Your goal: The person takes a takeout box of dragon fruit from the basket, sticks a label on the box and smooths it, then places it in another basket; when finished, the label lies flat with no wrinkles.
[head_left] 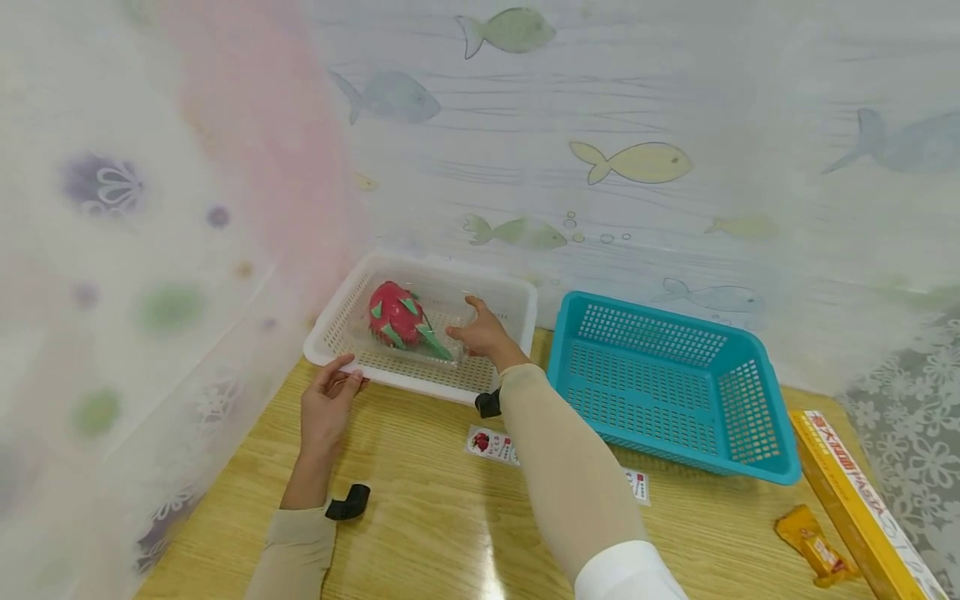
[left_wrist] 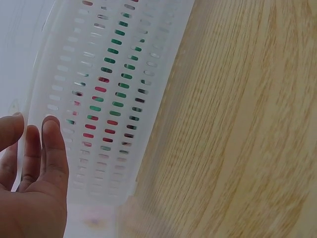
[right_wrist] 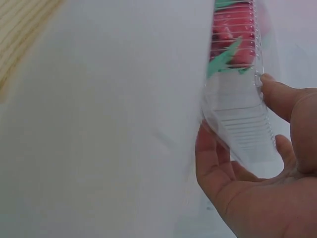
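A red dragon fruit with green scales lies in a clear plastic tray. This tray sits within the white perforated basket at the back left of the table. My right hand grips the tray's right end, with the thumb on one side and the fingers on the other in the right wrist view. At the basket's near left corner, my left hand holds the rim between thumb and fingers. Through the basket's slots, red and green patches of the fruit show in the left wrist view.
A blue perforated basket stands right of the white one. Printed labels lie on the wooden table, partly behind my right sleeve. An orange packet and a long yellow box are at the right. Fish-patterned sheeting hangs behind.
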{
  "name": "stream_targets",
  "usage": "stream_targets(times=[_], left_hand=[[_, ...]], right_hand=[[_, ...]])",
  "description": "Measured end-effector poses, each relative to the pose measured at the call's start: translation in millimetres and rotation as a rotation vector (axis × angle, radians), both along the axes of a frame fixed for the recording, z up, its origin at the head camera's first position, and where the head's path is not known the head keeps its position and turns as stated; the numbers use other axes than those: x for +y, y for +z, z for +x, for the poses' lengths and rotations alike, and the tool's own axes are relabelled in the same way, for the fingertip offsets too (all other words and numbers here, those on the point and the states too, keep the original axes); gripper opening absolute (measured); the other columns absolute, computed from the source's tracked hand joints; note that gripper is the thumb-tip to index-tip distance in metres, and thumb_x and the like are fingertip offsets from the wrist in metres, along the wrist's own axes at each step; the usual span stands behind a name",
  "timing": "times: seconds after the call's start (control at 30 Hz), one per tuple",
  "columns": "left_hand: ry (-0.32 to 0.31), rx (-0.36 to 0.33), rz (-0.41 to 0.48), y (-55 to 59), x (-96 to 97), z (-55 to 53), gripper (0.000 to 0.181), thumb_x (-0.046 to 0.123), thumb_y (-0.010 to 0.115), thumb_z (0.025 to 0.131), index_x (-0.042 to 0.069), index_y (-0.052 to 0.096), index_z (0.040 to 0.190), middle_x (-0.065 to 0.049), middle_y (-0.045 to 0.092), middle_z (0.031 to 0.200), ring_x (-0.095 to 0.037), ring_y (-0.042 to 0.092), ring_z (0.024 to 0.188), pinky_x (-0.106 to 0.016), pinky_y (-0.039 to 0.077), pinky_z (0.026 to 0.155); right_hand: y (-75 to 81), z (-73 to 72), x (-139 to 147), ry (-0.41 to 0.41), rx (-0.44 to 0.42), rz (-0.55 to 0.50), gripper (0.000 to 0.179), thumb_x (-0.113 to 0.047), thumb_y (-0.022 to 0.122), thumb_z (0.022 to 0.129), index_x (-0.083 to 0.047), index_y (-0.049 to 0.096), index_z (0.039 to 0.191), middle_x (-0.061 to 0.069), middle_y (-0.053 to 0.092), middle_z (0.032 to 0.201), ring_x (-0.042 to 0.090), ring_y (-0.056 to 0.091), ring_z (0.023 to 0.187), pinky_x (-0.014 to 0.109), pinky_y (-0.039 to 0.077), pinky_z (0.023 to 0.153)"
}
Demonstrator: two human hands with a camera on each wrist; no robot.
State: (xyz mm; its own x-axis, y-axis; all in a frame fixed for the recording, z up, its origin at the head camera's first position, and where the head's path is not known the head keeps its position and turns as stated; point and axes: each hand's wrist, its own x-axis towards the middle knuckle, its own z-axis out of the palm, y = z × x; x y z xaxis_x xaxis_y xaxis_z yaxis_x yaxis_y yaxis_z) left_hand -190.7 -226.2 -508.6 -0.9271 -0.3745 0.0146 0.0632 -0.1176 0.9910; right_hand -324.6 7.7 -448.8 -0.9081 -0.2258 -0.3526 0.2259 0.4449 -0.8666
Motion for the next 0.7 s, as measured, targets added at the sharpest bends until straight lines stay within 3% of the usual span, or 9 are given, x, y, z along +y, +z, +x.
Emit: stream_targets(times=[0.2, 0.3, 0.43, 0.57, 0.7], left_hand=[[-0.007, 0.014, 0.015, -0.6, -1.1, 0.6, 0.041, 0.004, 0.066, 0.098, -0.007, 0.057, 0.137, 0.005, 0.062, 0.090, -0.009, 0.072, 0.085, -0.023, 0.060, 0.085], [-0.004, 0.010, 0.011, -1.4, -1.2, 0.7, 0.040, 0.004, 0.066, 0.098, -0.005, 0.059, 0.135, 0.003, 0.063, 0.091, -0.008, 0.072, 0.084, -0.023, 0.060, 0.085], [0.007, 0.012, 0.007, -2.7, -0.9, 1.1, 0.035, 0.005, 0.068, 0.097, 0.000, 0.063, 0.131, -0.003, 0.064, 0.093, -0.007, 0.072, 0.083, -0.023, 0.060, 0.084], [0.013, 0.023, 0.020, -3.6, -0.4, 0.4, 0.038, 0.003, 0.068, 0.096, -0.005, 0.061, 0.133, -0.004, 0.064, 0.093, -0.006, 0.071, 0.082, -0.022, 0.060, 0.082], [0.015, 0.033, 0.028, -3.8, -0.3, -0.8, 0.038, 0.000, 0.066, 0.096, -0.006, 0.060, 0.133, -0.001, 0.063, 0.091, -0.005, 0.071, 0.081, -0.021, 0.060, 0.081]], right_hand=[[0.7, -0.9, -1.1, 0.007, -0.001, 0.031, 0.081, -0.025, 0.068, 0.100, -0.029, 0.019, 0.164, 0.019, 0.030, 0.165, 0.025, 0.060, 0.096, 0.043, 0.057, 0.085], [0.8, -1.6, -0.8, 0.020, -0.004, 0.045, 0.081, -0.027, 0.067, 0.101, -0.029, 0.018, 0.165, 0.019, 0.032, 0.164, 0.025, 0.060, 0.095, 0.042, 0.056, 0.083], [1.9, -2.0, -0.2, 0.040, -0.011, 0.059, 0.081, -0.031, 0.066, 0.101, -0.029, 0.015, 0.165, 0.020, 0.036, 0.162, 0.020, 0.058, 0.081, 0.040, 0.055, 0.077], [3.4, -3.1, 0.3, 0.052, -0.015, 0.058, 0.082, -0.034, 0.065, 0.101, -0.031, 0.014, 0.165, 0.021, 0.035, 0.162, 0.015, 0.050, 0.059, 0.040, 0.053, 0.072], [4.3, -4.8, 0.2, 0.061, -0.010, 0.053, 0.083, -0.037, 0.065, 0.101, -0.032, 0.013, 0.165, 0.021, 0.033, 0.163, 0.011, 0.045, 0.052, 0.041, 0.053, 0.074]])
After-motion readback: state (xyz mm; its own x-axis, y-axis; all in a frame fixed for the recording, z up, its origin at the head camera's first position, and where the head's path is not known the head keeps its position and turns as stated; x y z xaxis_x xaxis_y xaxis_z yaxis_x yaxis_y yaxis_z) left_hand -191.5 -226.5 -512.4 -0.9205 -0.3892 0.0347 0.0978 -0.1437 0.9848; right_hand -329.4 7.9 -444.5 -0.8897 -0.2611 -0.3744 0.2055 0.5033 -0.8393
